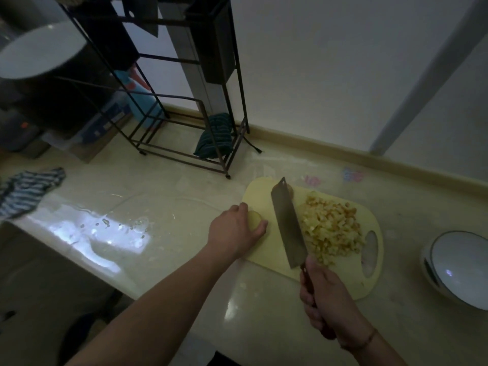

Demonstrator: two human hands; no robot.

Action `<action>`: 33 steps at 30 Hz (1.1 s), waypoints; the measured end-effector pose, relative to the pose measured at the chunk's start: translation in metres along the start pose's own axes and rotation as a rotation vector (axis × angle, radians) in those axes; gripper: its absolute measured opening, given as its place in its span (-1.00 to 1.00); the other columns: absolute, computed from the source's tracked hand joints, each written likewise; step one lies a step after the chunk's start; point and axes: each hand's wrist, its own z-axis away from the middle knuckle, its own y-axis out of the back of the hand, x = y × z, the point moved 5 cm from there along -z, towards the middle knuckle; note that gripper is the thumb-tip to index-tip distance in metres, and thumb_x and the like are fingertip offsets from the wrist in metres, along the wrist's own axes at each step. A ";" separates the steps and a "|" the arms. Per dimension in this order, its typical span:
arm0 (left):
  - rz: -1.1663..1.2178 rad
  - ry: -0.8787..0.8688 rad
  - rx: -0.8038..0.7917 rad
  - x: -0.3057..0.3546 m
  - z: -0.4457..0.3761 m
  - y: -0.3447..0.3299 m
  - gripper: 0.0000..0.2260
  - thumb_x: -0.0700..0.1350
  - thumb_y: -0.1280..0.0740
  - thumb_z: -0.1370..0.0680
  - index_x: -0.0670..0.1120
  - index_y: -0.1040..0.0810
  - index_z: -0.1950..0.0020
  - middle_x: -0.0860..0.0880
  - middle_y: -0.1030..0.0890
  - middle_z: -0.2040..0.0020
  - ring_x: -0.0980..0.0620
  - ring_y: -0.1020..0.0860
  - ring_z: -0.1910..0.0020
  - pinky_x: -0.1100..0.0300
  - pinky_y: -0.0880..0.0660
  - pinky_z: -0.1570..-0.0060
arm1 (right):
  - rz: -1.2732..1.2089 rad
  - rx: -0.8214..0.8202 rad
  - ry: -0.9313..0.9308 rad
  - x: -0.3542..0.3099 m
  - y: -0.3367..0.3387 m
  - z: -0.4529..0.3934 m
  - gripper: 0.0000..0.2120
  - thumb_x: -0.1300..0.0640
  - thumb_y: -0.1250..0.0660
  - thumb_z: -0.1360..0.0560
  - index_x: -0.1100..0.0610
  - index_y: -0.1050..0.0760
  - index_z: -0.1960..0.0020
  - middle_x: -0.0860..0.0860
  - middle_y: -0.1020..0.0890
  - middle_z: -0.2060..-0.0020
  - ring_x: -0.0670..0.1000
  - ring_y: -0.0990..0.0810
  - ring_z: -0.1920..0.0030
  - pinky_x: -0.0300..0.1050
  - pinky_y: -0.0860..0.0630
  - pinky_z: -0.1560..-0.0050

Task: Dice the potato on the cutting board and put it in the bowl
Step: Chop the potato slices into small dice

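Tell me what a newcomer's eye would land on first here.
First, the cleaver across the middle of the yellow cutting board, its handle gripped by the right hand. Right of its blade lies a heap of diced potato; at the board's left edge, the left hand holds an uncut potato piece.

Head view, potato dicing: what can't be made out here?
- Potato: mostly covered by the left hand; how much is uncut is unclear.
- Knife handle: wrapped by the right hand.
- Small brown piece behind the blade tip: blocked by the blade.
- Bowl: cut off at the right edge.
- Shelf contents: too dark and blurred.
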 end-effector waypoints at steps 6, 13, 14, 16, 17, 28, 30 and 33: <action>0.461 0.255 0.127 -0.042 -0.005 0.021 -0.54 0.25 -0.25 -0.58 -0.14 -0.54 -0.14 -0.07 -0.59 0.06 -0.05 -0.56 0.10 0.13 -0.43 0.14 | -0.083 -0.114 -0.066 0.011 -0.019 0.026 -0.59 -0.18 -0.09 -0.60 0.16 -0.34 0.16 0.09 -0.29 0.49 -0.05 -0.20 0.58 -0.31 -0.20 0.54; 0.523 0.287 0.138 -0.060 0.008 0.018 -0.55 0.25 -0.25 -0.58 -0.14 -0.53 -0.14 -0.11 -0.60 0.05 -0.12 -0.57 0.08 0.02 -0.54 0.04 | -0.110 -0.214 -0.164 0.028 -0.035 0.022 -0.59 -0.21 -0.09 -0.59 0.12 -0.35 0.16 0.06 -0.28 0.50 -0.07 -0.18 0.59 -0.35 -0.19 0.53; 0.522 0.281 0.132 -0.057 0.009 0.015 -0.55 0.25 -0.25 -0.58 -0.13 -0.52 -0.15 -0.11 -0.60 0.04 -0.12 -0.57 0.07 0.02 -0.54 0.04 | -0.099 -0.209 -0.169 0.030 -0.033 0.021 -0.59 -0.22 -0.09 -0.59 0.12 -0.35 0.16 0.05 -0.29 0.50 -0.06 -0.18 0.59 -0.35 -0.19 0.53; 0.489 0.268 0.099 -0.050 0.012 0.010 -0.54 0.28 -0.24 -0.57 -0.10 -0.50 -0.17 -0.10 -0.60 0.04 -0.11 -0.58 0.07 0.01 -0.55 0.04 | -0.087 -0.190 -0.177 0.032 -0.023 0.020 -0.58 -0.22 -0.09 -0.59 0.13 -0.35 0.15 0.05 -0.29 0.50 -0.07 -0.17 0.60 -0.35 -0.19 0.54; 0.452 0.254 0.078 -0.045 0.013 0.009 -0.54 0.29 -0.23 -0.57 -0.08 -0.49 -0.19 -0.09 -0.60 0.05 -0.10 -0.58 0.07 0.02 -0.54 0.06 | -0.083 -0.176 -0.174 0.031 -0.017 0.020 -0.58 -0.22 -0.09 -0.58 0.14 -0.36 0.14 0.05 -0.29 0.51 -0.07 -0.17 0.60 -0.36 -0.19 0.55; -0.112 0.025 -0.016 0.012 0.020 -0.011 -0.44 0.44 -0.05 -0.53 -0.01 -0.35 -0.17 -0.04 -0.59 -0.06 -0.12 -0.58 0.03 0.03 -0.41 0.09 | -0.028 -0.011 -0.099 0.013 0.047 0.031 -0.57 -0.21 -0.11 -0.55 0.18 -0.34 0.16 0.07 -0.27 0.51 -0.07 -0.16 0.63 -0.37 -0.18 0.56; -0.131 0.033 -0.033 0.014 0.023 -0.013 -0.38 0.49 -0.02 -0.51 -0.01 -0.33 -0.22 -0.04 -0.59 -0.08 -0.13 -0.59 0.02 0.03 -0.40 0.10 | 0.019 -0.011 -0.060 0.011 0.043 0.033 -0.60 -0.16 -0.10 -0.59 0.17 -0.34 0.16 0.07 -0.29 0.51 -0.06 -0.17 0.62 -0.35 -0.17 0.55; -0.114 0.012 -0.091 0.016 0.036 -0.016 -0.35 0.50 -0.04 -0.50 -0.01 -0.30 -0.30 -0.05 -0.58 -0.12 -0.12 -0.60 0.00 0.04 -0.50 0.09 | 0.077 -0.023 -0.021 0.013 0.039 0.037 -0.62 -0.13 -0.10 -0.62 0.15 -0.35 0.17 0.09 -0.28 0.49 -0.07 -0.17 0.60 -0.33 -0.15 0.52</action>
